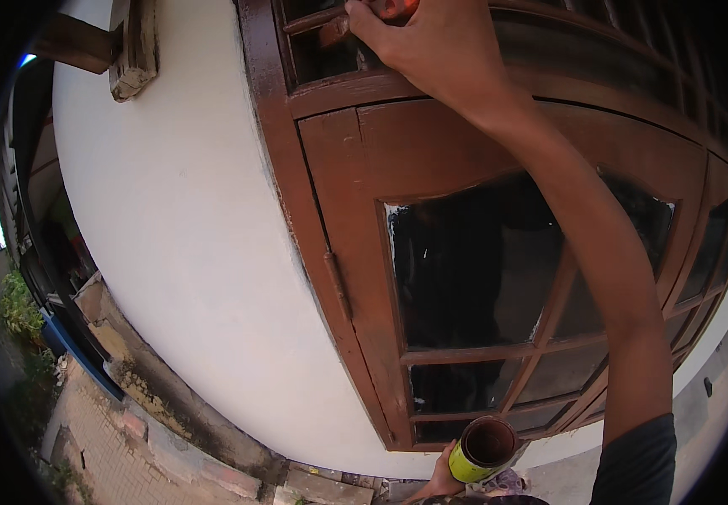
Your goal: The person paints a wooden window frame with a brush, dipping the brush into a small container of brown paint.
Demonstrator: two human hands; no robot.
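Up high in the head view, our right hand (431,42) is clenched on an orange-handled brush (393,8), its tip on the brown window frame (330,177). Low down, our left hand (441,480) cradles the paint can (483,450) upright, well below the grip, so nothing spills.

Soft daylight, no harsh shadows, white wall (187,252) evenly lit. Heavy fisheye bend w/ black vignette at corners. Window glass (465,269) pretty dark, faint reflections.
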